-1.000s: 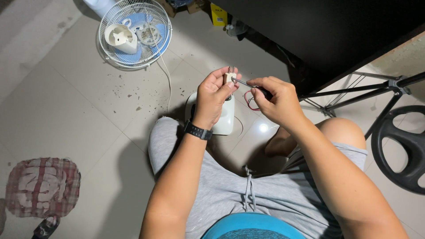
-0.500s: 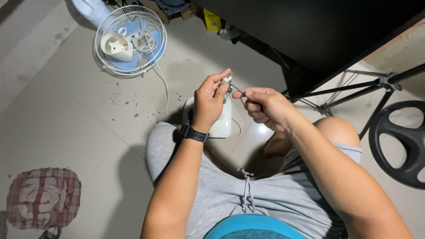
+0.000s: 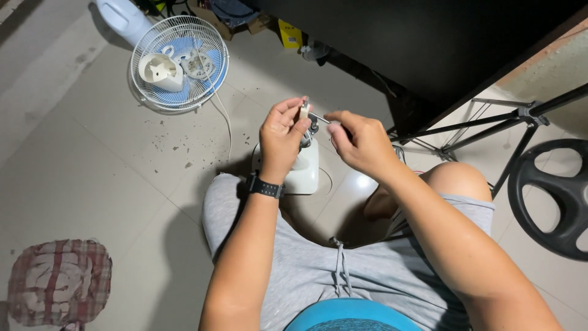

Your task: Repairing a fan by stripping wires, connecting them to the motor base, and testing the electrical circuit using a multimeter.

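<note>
Two hands at work: the left hand (image 3: 283, 136) pinches a small pale part (image 3: 304, 111) upright at its fingertips; the right hand (image 3: 361, 142) is closed narrowly on a thin metal tool (image 3: 320, 117).
Where the part sits: held in the air above the white fan base (image 3: 306, 168), between the knees, over the tiled floor (image 3: 92, 165).
Key relation: the tool's long axis runs roughly level, from the right hand leftward to the part; its tip touches or nearly touches it, which I cannot tell. The left hand is the nearer one.
Around: a fan guard (image 3: 179, 61) with a motor housing lies well apart, upper left; a tripod (image 3: 490, 125) and a black wheel (image 3: 551, 196) are to the right.
Change: both hands sit a little higher in view than half a second ago, the grips unchanged.
</note>
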